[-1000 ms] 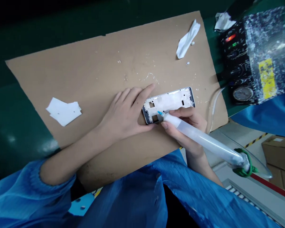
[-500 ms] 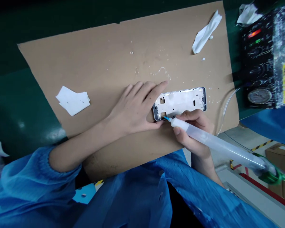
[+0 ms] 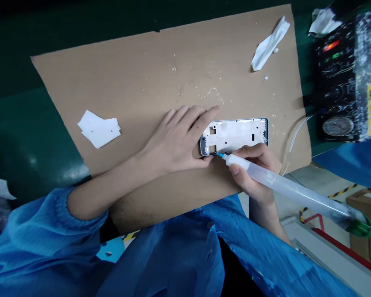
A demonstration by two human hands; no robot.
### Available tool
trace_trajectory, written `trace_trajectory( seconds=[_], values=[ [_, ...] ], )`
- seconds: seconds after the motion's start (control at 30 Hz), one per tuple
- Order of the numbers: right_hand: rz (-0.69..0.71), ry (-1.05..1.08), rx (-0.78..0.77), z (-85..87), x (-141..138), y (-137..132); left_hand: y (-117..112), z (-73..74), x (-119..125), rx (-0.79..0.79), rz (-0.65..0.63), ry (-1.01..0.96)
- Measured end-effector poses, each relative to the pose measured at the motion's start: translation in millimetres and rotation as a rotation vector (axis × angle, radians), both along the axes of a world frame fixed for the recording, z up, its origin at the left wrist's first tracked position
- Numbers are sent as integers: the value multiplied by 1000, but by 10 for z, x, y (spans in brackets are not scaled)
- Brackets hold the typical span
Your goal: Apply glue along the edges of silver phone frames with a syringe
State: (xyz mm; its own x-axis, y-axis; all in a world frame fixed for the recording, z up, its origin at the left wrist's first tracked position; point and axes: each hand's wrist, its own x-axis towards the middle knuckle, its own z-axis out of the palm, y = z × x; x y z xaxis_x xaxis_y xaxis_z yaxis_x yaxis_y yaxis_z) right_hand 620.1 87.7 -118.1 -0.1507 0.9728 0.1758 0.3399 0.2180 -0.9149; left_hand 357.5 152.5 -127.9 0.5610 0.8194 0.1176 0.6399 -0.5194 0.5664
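A phone frame (image 3: pixel 231 134) with a whitish inner plate and dark rim lies flat on the cardboard. My left hand (image 3: pixel 179 138) steadies its left end, index finger at the far edge and thumb at the near edge; the other fingers rest on the cardboard. In my right hand (image 3: pixel 258 169) is a dispensing syringe (image 3: pixel 284 189), a long translucent barrel with a white front and a green cap at the rear. Its blue needle tip (image 3: pixel 219 154) is at the frame's near edge, beside a square cutout. Whether the tip touches the frame I cannot tell.
The cardboard sheet (image 3: pixel 126 82) covers much of the green table. White paper pieces lie on it at left (image 3: pixel 99 128) and far right (image 3: pixel 270 44). A dispenser box (image 3: pixel 343 82) with gauge and lit display stands at right, a clear tube (image 3: pixel 292 142) beside it.
The syringe tip has shifted slightly right along the frame's near edge, my right hand moving with it. My left hand keeps its hold on the frame. The camera view has shifted slightly.
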Motion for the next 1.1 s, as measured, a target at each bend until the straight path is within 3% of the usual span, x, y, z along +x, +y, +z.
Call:
trace_trajectory(
  seconds=[0.33,0.63,1.1],
  values=[
    [6,-31,-96,70,-135,-24,2,-50,-20,16,-14,-17],
    [71,-109,-29,21,-80,10,-1,-52,-19,15,-12,-10],
    [50,-156,-1,13,-95,13,-6,-29,-13,31,-15,22]
  ],
)
